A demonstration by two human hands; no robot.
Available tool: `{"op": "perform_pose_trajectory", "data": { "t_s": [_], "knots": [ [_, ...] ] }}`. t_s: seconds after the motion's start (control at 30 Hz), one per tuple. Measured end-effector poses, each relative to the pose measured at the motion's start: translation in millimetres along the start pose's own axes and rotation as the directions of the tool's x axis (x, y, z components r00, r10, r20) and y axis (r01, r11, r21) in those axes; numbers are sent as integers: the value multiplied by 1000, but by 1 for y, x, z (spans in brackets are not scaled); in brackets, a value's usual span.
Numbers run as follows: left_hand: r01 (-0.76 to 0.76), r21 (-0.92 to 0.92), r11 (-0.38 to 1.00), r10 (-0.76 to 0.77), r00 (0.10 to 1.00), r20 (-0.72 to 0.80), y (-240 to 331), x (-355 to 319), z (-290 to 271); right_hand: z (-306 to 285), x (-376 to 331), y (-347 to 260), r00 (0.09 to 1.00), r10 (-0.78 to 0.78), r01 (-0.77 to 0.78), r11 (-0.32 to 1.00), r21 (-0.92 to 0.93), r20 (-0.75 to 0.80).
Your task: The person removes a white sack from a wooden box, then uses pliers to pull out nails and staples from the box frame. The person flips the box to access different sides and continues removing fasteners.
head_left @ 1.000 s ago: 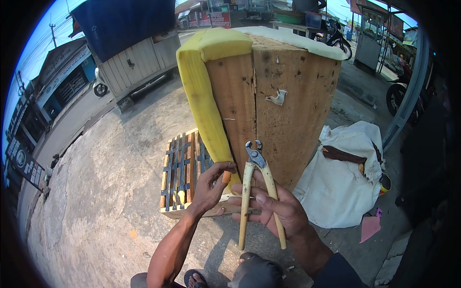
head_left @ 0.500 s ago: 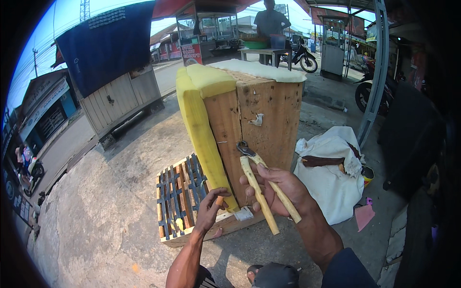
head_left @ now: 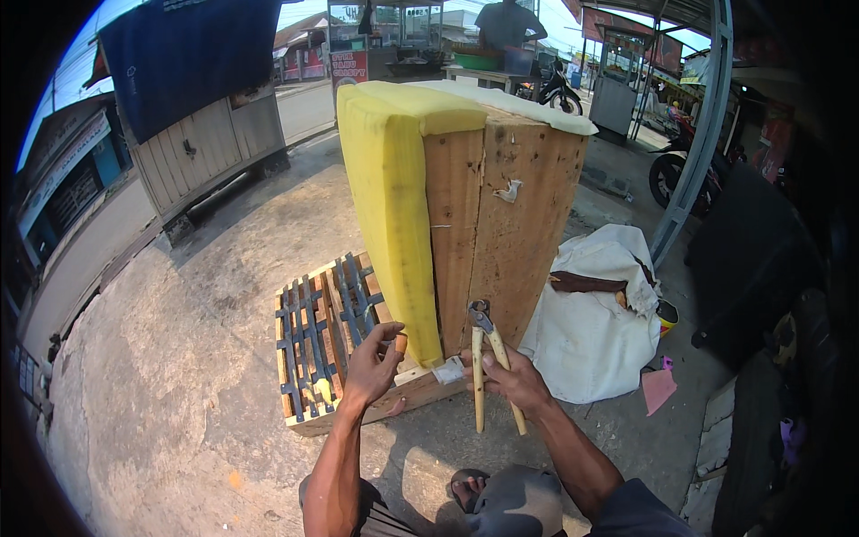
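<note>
My right hand [head_left: 514, 380] grips a pair of pincers [head_left: 480, 318] with a dark metal head and long pale handles. The handles are spread apart, and the jaws point up in front of the chair's wooden side panel [head_left: 514, 233]. My left hand [head_left: 371, 369] hovers at the base of the yellow foam [head_left: 394, 242], fingers loosely bent and apart, with no tool in it. A small orange-brown covering [head_left: 401, 343] shows at what looks like its thumb. The foam wraps the front and top of the bulky wooden frame.
Dark straps cross a slatted wooden base [head_left: 313, 336] at left. White cloth [head_left: 604, 336] lies at right with dark brown scraps [head_left: 586, 283], beside a pink scrap [head_left: 659, 387]. A metal post [head_left: 693, 161] stands farther right. One person [head_left: 510, 27] is behind a table with basins.
My view has shifted, and the wooden frame appears lower. My right hand has brought the pincers down the panel, their handles now more upright. My left hand stays near the foam's base.
</note>
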State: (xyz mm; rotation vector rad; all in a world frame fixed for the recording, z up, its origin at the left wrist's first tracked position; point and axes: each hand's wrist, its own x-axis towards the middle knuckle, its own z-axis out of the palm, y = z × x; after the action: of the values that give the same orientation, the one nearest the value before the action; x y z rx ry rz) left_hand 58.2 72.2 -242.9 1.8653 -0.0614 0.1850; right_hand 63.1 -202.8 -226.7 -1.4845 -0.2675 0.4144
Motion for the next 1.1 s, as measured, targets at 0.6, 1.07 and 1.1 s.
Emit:
{"op": "perform_pose_trajectory", "data": {
  "t_s": [0.6,1.07,1.1],
  "knots": [
    [106,165,980,-84,987,-134,35,-26,-33,16,49,-46,627,-771,378,424,-823,-109],
    [142,463,875,-143,989,-33,16,-47,-29,-11,-27,176,863,473,-491,868,-73,-176],
    [162,450,878,-190,982,18,12,-48,-20,-12,-16,158,888,421,-452,872,-188,-184]
  ]
}}
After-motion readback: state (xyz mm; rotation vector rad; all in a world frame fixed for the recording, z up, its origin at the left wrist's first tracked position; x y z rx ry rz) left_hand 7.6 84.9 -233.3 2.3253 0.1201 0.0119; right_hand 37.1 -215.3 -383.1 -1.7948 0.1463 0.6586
